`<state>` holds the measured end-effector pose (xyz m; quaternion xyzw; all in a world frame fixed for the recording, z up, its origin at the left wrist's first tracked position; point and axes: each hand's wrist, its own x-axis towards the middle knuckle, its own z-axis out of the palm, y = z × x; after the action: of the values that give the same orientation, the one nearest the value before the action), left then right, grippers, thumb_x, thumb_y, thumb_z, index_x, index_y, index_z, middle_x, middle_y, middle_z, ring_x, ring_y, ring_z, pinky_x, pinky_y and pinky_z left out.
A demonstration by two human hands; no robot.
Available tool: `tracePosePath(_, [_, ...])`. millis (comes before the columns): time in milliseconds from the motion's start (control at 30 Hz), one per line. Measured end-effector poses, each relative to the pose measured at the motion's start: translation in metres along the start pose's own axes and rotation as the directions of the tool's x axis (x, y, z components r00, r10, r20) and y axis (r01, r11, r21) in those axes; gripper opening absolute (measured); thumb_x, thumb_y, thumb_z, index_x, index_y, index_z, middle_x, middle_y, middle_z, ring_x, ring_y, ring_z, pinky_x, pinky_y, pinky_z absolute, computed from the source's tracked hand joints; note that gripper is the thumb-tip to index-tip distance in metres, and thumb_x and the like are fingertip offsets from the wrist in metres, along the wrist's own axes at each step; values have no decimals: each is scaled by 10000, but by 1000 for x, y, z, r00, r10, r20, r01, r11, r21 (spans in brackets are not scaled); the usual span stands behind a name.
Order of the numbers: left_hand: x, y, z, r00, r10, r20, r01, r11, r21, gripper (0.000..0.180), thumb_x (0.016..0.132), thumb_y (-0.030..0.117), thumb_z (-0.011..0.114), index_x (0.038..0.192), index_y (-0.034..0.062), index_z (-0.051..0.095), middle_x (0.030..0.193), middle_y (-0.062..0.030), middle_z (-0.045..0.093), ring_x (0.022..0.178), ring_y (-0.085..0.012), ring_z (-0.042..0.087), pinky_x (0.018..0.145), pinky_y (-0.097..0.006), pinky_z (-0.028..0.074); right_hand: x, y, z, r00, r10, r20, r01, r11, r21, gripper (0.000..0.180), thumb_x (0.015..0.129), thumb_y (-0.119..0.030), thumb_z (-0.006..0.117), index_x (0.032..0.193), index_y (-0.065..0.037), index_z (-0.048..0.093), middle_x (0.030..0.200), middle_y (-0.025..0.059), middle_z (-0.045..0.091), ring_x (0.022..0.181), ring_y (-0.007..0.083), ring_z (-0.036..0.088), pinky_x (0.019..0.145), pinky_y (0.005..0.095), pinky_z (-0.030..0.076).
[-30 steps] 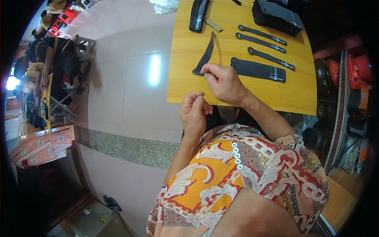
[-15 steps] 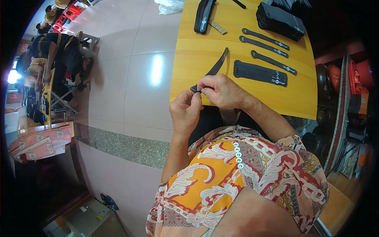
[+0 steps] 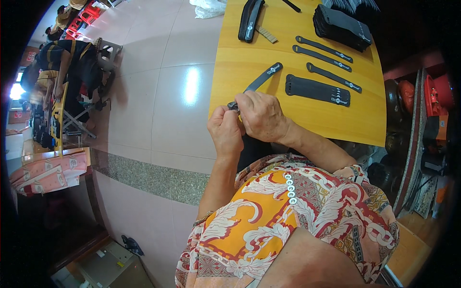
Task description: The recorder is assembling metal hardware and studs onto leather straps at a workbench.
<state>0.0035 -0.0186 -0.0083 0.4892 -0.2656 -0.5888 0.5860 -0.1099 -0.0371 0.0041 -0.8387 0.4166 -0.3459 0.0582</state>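
Far to the left of the grip, we see a co-worker [image 3: 77, 60] who bends over a narrow yellow table [image 3: 59, 113]. On the same side, but closer to our body than the grip, there is a pink printed sheet [image 3: 53, 174], and then a pair of dark shoes [image 3: 132, 245] on the floor. Beyond the grip and a little to its left lies a white plastic bag [image 3: 209, 7].

Our left hand [image 3: 225, 130] has its thumb and fingers closed together at the near end of a black strap [image 3: 263, 77]. Well beyond the grip, a bundle of black straps [image 3: 249, 23] lies on the work table [image 3: 326, 117]. Our right hand [image 3: 263, 115] is just beside the left one, its fingers curled and pinched upon the same strap; the exact contact is hidden by the knuckles. From the grip, the strap goes away from us and to the right, over the table edge, with its printed end free.

Beyond this free end is a small tan strip [image 3: 267, 34], beside the bundle. To the right of the grip, a flat row of black straps [image 3: 314, 89] lies side by side; three loose straps [image 3: 334, 77] are just past it. Farther beyond stands a thick black stack [image 3: 342, 29]. At far right we notice red objects [image 3: 434, 96].
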Motion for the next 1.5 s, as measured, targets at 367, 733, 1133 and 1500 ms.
tracePosePath(367, [-5, -7, 6, 999, 29, 22, -25, 987, -159, 59, 796, 6, 483, 744, 9, 510, 558, -27, 474, 437, -111, 431, 437, -247, 393, 8, 23, -3, 967, 255, 27, -253, 929, 271, 122, 741, -10, 544, 858, 14, 520, 707, 150, 553, 617, 317, 570, 541, 364, 449])
tracePosePath(733, [-7, -4, 4, 953, 211, 217, -169, 966, -197, 137, 800, -31, 501, 901, -45, 592, 796, -91, 609, 720, -149, 574, 688, -266, 468, 6, 20, -36, 984, 175, 17, -155, 819, 553, 157, 716, -8, 625, 863, 14, 576, 824, 82, 540, 737, 180, 547, 613, 292, 449])
tracePosePath(1133, [-12, -20, 7, 863, 40, 504, -10, 998, -62, 254, 896, 256, 548, 857, 5, 539, 694, -57, 562, 620, -124, 527, 586, -239, 440, -22, 27, -41, 963, 264, 59, -242, 742, 625, 44, 735, 33, 574, 777, 20, 568, 777, 85, 566, 657, 170, 564, 608, 268, 452])
tracePosePath(1500, [-41, -11, 26, 847, 219, 484, -374, 893, 251, 143, 859, 46, 562, 735, -25, 557, 737, -34, 515, 654, -92, 440, 569, -214, 347, -1, 45, -45, 774, 627, -83, -447, 635, 631, 90, 797, -58, 556, 772, 27, 541, 635, 52, 534, 618, 92, 482, 546, 265, 408])
